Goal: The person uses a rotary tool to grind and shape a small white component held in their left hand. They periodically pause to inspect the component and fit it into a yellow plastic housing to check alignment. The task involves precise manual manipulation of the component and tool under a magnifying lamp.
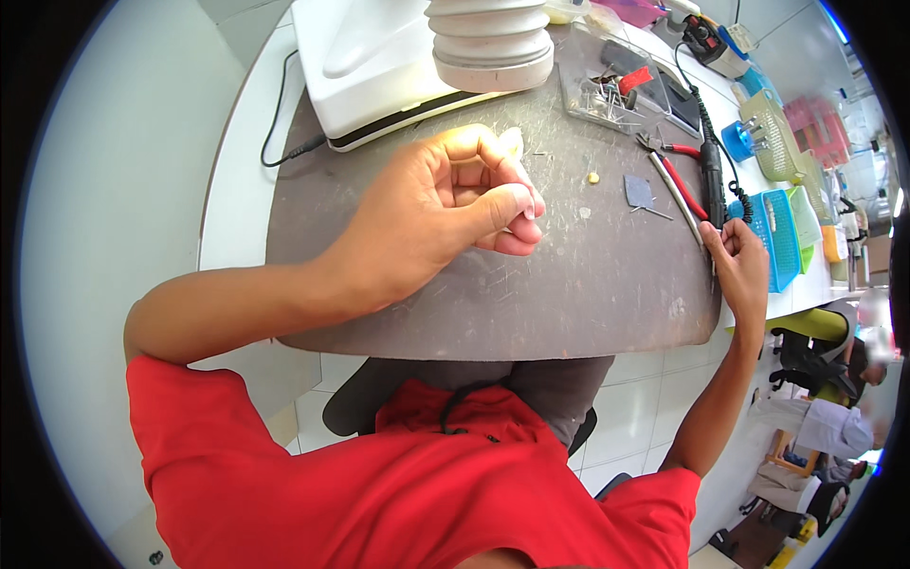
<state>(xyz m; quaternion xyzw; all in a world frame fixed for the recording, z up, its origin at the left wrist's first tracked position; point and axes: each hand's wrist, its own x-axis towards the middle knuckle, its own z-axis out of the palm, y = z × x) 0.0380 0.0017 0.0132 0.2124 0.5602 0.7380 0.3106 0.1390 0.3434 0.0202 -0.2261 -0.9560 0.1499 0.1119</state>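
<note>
My left hand (445, 213) hovers over the scratched dark mat (569, 294) with its fingers curled in; the thumb and fingertips pinch something tiny and pale that I can hardly make out. My right hand (737, 261) rests at the mat's right edge, fingers closed on a thin metal tool (709, 248) that lies beside a black handpiece (711, 180) with a coiled cord. A small brass bit (593, 176) and a grey square piece (638, 192) lie on the mat between the hands.
A white machine (370, 66) and a ribbed pale cylinder (491, 43) stand at the back. Red-handled pliers (675, 171), a clear tray of small metal parts (597, 100) and blue and green baskets (782, 228) crowd the right side. Another person sits at lower right (834, 417).
</note>
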